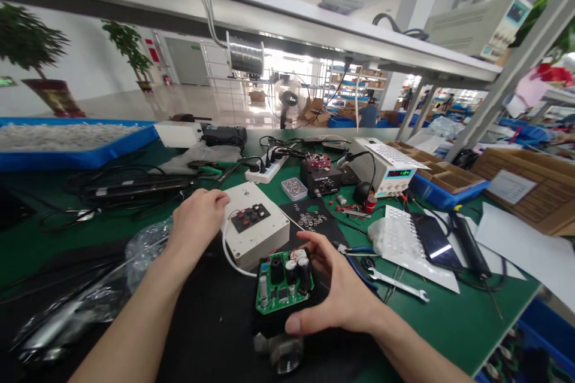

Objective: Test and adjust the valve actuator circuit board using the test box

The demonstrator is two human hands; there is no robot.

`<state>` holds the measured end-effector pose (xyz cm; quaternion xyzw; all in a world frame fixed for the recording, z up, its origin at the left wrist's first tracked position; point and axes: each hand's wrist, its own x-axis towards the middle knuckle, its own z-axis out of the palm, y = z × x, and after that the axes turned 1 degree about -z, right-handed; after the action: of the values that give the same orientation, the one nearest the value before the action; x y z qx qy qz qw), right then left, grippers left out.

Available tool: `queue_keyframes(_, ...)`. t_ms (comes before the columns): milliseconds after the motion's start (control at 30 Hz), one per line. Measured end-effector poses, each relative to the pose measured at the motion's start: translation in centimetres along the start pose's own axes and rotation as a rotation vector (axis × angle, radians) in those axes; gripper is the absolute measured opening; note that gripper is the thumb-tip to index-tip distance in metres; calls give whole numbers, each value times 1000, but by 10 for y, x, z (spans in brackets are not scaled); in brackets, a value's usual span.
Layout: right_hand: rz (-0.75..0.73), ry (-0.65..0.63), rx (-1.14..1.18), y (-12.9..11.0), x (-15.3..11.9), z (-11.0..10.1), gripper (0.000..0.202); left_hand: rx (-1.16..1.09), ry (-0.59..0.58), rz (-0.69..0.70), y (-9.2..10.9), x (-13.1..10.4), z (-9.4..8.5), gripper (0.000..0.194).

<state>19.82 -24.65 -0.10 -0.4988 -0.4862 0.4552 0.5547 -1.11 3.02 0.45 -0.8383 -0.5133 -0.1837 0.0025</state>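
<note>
A green circuit board (284,287) with tall capacitors sits in a black housing, with a clear round part (287,352) below it. My right hand (335,290) is wrapped round the right side of this unit, thumb in front and fingers behind. At the left edge of a white box (258,239) is my left hand (200,221), its fingers curled together; what they pinch, if anything, is hidden. A black terminal panel (250,217) is on top of the box. From the box's left side a white cable (230,254) curves toward the board unit.
Behind the box are a power strip (268,167), a tray of small metal parts (294,188) and a power supply (381,170). Loose nuts (311,219), pliers (357,250) and a wrench (398,284) lie to the right. Plastic-wrapped parts (67,323) lie left; a shelf (287,27) crosses overhead.
</note>
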Motion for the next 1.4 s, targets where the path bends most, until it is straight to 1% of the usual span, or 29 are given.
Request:
queue_keyframes(100, 49, 61, 52, 7, 4, -3, 114, 10, 13, 17, 2, 1, 1, 52)
queue_keyframes(233, 85, 133, 105, 18, 8, -7, 100, 48, 17, 55, 6, -3, -3, 52)
queue_keyframes(333, 99, 156, 131, 23, 10, -8, 90, 74, 15, 98, 8, -7, -7, 52)
queue_keyframes(467, 84, 170, 151, 24, 10, -7, 79, 96, 20, 106, 10, -9, -8, 53)
queue_keyframes(600, 89, 186, 172, 23, 9, -5, 80, 102, 24, 100, 10, -8, -8, 48)
queue_keyframes(767, 74, 183, 189, 23, 9, -4, 80, 114, 17, 115, 10, -10, -10, 55)
queue_keyframes(833, 74, 182, 199, 24, 9, -4, 78, 118, 14, 117, 9, -8, -7, 56)
queue_keyframes(1000, 86, 180, 190, 28, 11, -5, 78, 129, 51, 33, 5, 2, 8, 51)
queue_keyframes(1133, 84, 175, 180, 28, 11, -6, 80, 121, 60, 44, 3, 4, 13, 49)
queue_keyframes(1233, 87, 173, 184, 28, 10, -6, 76, 127, 68, 30, 4, 1, 12, 45)
queue_keyframes(1333, 90, 184, 182, 31, 9, -5, 68, 109, 94, 17, 7, -1, 10, 39)
queue_keyframes(1400, 97, 196, 187, 33, 9, -5, 65, 109, 89, 15, 9, -3, 9, 36)
